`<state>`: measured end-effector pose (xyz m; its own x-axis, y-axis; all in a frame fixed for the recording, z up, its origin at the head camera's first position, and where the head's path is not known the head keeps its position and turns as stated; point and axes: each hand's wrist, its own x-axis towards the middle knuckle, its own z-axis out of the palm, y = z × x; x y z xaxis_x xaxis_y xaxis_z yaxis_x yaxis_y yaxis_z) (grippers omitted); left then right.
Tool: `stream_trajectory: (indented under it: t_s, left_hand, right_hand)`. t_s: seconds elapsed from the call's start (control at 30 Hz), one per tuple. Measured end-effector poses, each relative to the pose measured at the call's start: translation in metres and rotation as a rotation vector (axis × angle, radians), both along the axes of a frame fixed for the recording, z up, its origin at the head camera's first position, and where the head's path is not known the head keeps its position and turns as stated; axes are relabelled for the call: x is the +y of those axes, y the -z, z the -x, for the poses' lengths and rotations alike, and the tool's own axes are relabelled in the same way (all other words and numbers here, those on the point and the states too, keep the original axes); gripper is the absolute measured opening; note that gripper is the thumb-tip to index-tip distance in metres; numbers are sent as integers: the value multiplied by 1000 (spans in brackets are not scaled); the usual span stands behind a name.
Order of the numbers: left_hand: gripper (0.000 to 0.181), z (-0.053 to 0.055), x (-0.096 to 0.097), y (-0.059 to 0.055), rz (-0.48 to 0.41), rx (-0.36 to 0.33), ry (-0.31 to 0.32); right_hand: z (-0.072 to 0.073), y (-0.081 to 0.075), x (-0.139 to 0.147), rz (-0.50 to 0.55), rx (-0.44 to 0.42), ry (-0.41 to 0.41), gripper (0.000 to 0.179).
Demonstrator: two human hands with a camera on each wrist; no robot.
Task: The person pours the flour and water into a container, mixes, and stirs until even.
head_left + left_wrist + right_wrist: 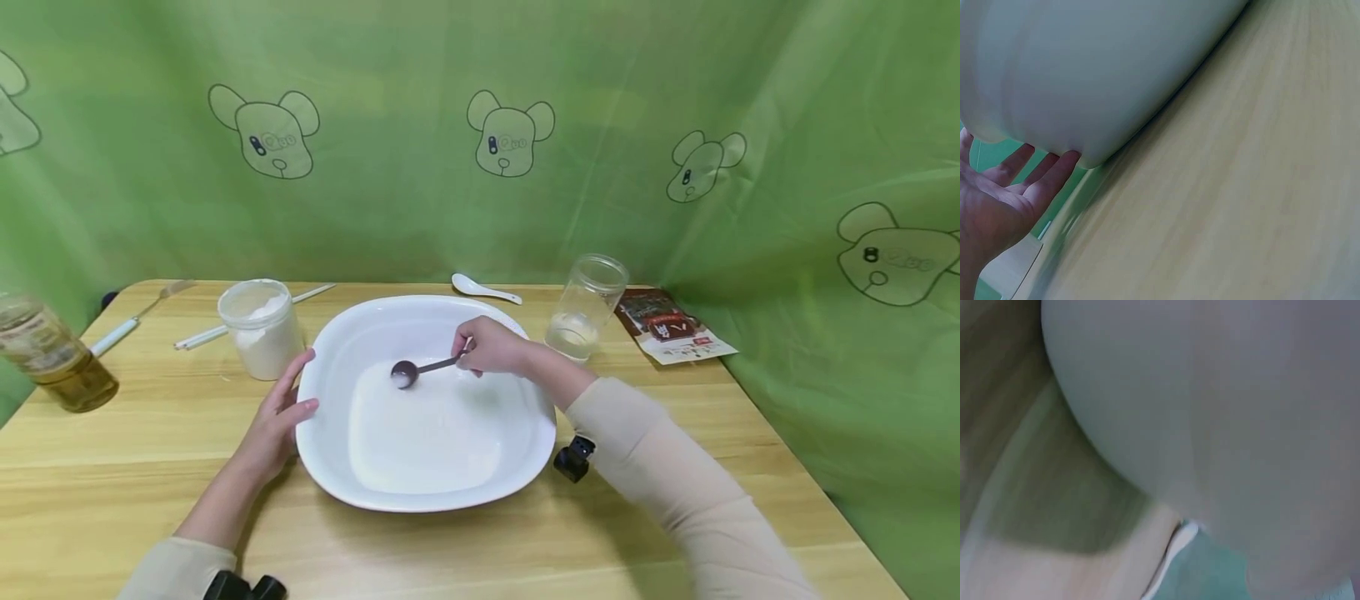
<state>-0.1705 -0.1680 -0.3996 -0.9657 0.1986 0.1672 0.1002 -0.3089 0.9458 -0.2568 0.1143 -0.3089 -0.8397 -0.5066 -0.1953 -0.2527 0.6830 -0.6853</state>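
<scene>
A large white basin (322, 450) sits on the table with a layer of something white across its bottom. My right hand (491, 344) pinches the handle of a dark brown spoon (405, 374) over the basin. Some white stuff shows in the spoon's round bowl. On the basin's left side my left hand (277, 421) rests its extended fingers and thumb against the rim and outer wall. Its fingertips (1069, 156) touch the wall in the left wrist view. In the right wrist view the basin's side (1147, 394) fills most of the frame, and the right hand is hidden.
A jar of white powder (262, 333) stands behind the left hand, beside chopsticks (202, 337). Further left are a bottle of amber liquid (56, 358) and a fork (123, 329). Behind the basin lie a white spoon (480, 288), a clear jar (588, 304) and a packet (671, 327).
</scene>
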Motion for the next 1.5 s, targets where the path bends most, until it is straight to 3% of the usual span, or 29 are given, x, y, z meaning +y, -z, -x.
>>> stream_trajectory:
  t_s: [0.17,0.3,0.47,0.57,0.7,0.9,1.07,1.27,1.5]
  left_hand:
    - [56,-1,2,-1,-7,9,-4]
    - [56,-2,2,-2,-6,12,-14]
    - [56,-2,1,-2,-4,14,-18]
    - [56,-1,1,-2,1,8,-18]
    - [56,0,2,-2,3,5,-21]
    - [56,-2,2,-1,-5,17,-29]
    - [57,-2,2,-2,9,12,-21]
    - [57,-1,1,-2,17,0,-16]
    - [59,-2,1,-2,17,-12,-15]
  right_hand:
    - [-11,7,-13,67,-117,-34,7]
    - [-23,8,-17,99,-210,-117,7]
    - [-34,2,-11,50,-292,-249,9]
    - [-36,-5,2,1,-309,-282,10]
    - [-32,-15,23,-74,-283,-280,11]
    - [-23,-30,52,-147,-223,-201,12]
    - [-15,-37,66,-185,-107,-130,15]
    - [-4,-36,64,-203,24,-10,14]
    - [6,-23,44,-189,123,80,10]
